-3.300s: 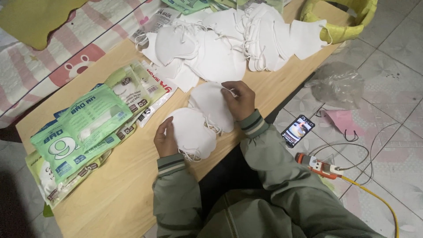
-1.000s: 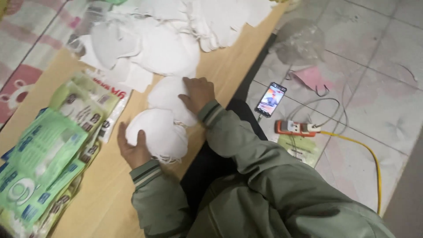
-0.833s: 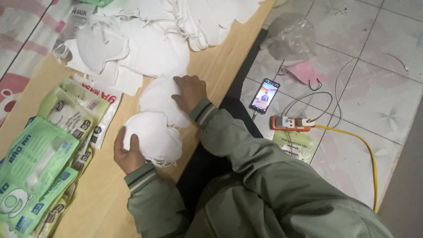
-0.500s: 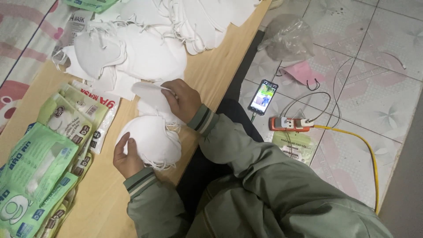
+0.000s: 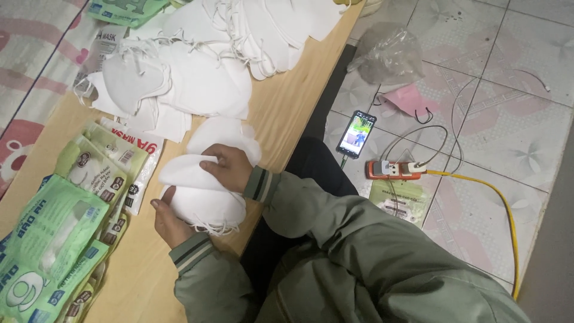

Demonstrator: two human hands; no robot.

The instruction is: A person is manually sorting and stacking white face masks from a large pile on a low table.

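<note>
1. Moved: right hand (image 5: 230,168) has carried one white mask (image 5: 185,173) onto the mask stack (image 5: 206,206).
2. Right hand: fingers curled, pinching that soft, cupped mask.
3. Left hand (image 5: 170,221): cupped around the stack's near edge, on the wooden counter (image 5: 287,107).
</note>
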